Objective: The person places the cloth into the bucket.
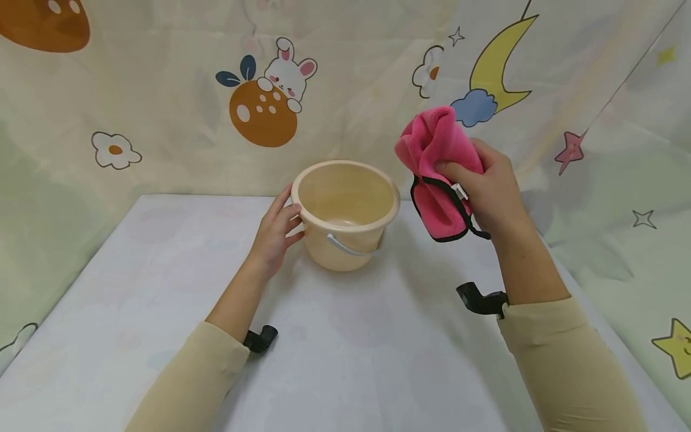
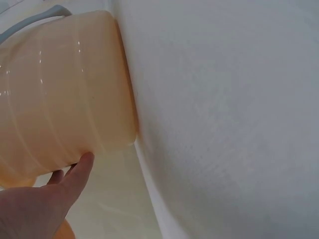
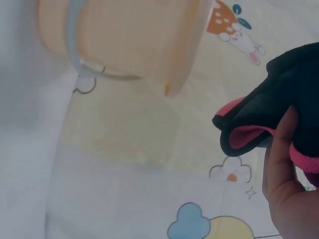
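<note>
Cloth [image 1: 439, 144], bunched roughly upright, is clamped in the fingers of the right hand [image 1: 496, 195], right of the bucket [image 1: 329, 249] and apparently above it — depth is hard to judge — while the nearer left hand [image 1: 272, 237] rests parted fingers against the bucket's left side.

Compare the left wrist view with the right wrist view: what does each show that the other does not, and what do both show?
Only left wrist: the left hand touching the bucket.
Only right wrist: the right hand holding the cloth, and the rabbit print.
Both: the bucket, its grey handle and the white table.
</note>
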A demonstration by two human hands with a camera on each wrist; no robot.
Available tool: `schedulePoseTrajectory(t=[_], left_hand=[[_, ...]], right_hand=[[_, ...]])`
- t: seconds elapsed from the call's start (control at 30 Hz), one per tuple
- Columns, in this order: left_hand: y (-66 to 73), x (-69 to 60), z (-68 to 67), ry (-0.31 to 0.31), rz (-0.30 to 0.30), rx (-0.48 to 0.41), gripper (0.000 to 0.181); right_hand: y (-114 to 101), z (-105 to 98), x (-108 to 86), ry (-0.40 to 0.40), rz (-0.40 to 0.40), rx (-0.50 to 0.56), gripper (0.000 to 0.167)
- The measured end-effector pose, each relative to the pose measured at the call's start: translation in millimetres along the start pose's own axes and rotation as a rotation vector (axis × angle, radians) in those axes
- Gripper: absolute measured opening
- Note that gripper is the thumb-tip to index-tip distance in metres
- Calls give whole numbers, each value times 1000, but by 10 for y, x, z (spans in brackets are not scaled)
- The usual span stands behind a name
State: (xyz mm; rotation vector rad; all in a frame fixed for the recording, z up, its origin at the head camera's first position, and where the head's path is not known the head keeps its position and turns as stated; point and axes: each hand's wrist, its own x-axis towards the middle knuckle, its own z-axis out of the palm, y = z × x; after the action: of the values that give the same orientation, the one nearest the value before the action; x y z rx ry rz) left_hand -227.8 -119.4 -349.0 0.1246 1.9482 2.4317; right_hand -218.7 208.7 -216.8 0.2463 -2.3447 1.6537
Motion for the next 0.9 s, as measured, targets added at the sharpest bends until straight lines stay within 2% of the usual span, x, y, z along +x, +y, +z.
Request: schedulePoseTrajectory(t=[0.17, 0.37, 0.47, 0.57, 0.7, 0.9], left_hand=[[4, 1, 4, -2, 1, 3, 64], [9, 1, 9, -3, 5, 1, 64], [4, 3, 8, -4, 9, 2, 63], [-8, 6, 6, -5, 10, 4, 64], [-20, 12, 13, -11, 10, -3, 64], [-8, 2, 23, -12, 16, -11, 64]], right_hand=[[-139, 40, -32, -41, -42, 164, 39], [-252, 140, -44, -158, -37, 204, 36], [-251, 207, -23, -228, 24, 203, 34], [-208, 278, 14, -309, 127, 237, 35], [-121, 386, 78, -358, 250, 263, 41], [-23, 608, 178, -370, 291, 184, 44]])
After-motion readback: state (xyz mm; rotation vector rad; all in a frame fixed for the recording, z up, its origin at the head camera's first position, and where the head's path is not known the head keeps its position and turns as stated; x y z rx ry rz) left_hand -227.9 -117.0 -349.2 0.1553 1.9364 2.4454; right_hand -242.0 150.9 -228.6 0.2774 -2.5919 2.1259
